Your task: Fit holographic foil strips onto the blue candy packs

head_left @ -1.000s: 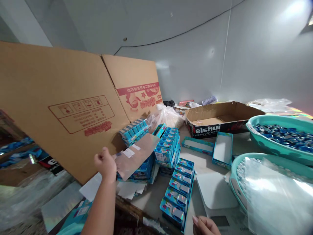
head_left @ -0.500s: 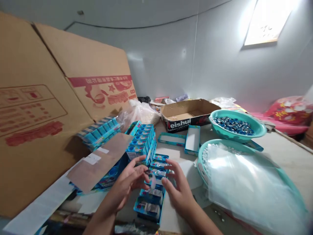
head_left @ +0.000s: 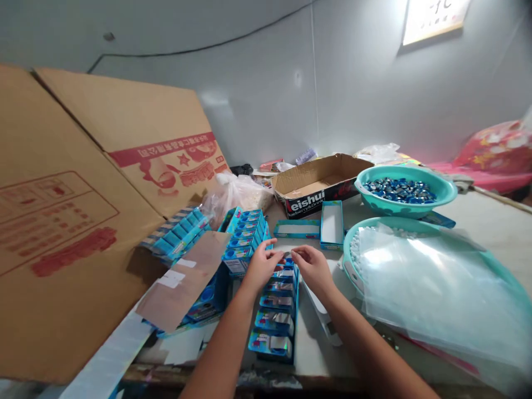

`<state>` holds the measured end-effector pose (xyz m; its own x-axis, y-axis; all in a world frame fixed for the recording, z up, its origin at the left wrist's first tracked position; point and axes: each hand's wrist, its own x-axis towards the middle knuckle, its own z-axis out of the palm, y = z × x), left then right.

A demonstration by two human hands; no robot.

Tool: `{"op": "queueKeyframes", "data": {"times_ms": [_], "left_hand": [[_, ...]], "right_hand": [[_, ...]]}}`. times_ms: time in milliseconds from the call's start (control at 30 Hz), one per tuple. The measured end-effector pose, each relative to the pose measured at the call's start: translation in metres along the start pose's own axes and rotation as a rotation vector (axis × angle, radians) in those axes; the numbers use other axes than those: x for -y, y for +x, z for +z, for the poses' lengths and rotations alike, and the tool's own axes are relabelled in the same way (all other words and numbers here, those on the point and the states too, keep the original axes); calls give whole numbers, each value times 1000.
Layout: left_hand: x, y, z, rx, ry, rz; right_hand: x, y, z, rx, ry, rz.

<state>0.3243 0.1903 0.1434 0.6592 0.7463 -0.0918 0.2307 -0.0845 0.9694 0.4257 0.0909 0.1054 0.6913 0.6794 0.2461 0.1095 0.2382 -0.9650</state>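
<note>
Blue boxes (head_left: 276,302) below left grip (head_left: 261,268), right grip (head_left: 312,269)

the row of small boxes (head_left: 272,320) is coloured blue and flecked with silvery patches. the tall carton (head_left: 62,221) is coloured brown and printed with red drawings and a red band. the low box (head_left: 305,205) is lettered in white on black. turquoise is seen on the far basin (head_left: 390,208) and near basin (head_left: 348,261)

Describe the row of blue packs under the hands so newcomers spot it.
Right of the big cardboard stands a blue stack. The row runs from beneath the left hand and right hand toward the front edge of the table. Unlike the taller stack, it sits low, nearer that edge.
</note>
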Motion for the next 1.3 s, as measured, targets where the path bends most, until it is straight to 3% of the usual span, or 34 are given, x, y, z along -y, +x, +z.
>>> {"op": "queueKeyframes", "data": {"times_ms": [200,333,733,933,1100,1300], "left_hand": [[11,8,10,-164,458,134],[13,9,12,-186,639,161],[14,7,13,-212,720,201],[18,9,15,-211,755,152],[16,10,17,-202,786,120],[23,3,24,-268,806,116]], "right_hand": [[-37,6,10,-185,-35,29],[-48,6,14,-176,-54,18],[-24,0,12,-125,-280,-100],[-40,7,11,-150,-157,45],[-62,11,21,-212,58,249],[-81,-2,35,-136,264,489]]}}
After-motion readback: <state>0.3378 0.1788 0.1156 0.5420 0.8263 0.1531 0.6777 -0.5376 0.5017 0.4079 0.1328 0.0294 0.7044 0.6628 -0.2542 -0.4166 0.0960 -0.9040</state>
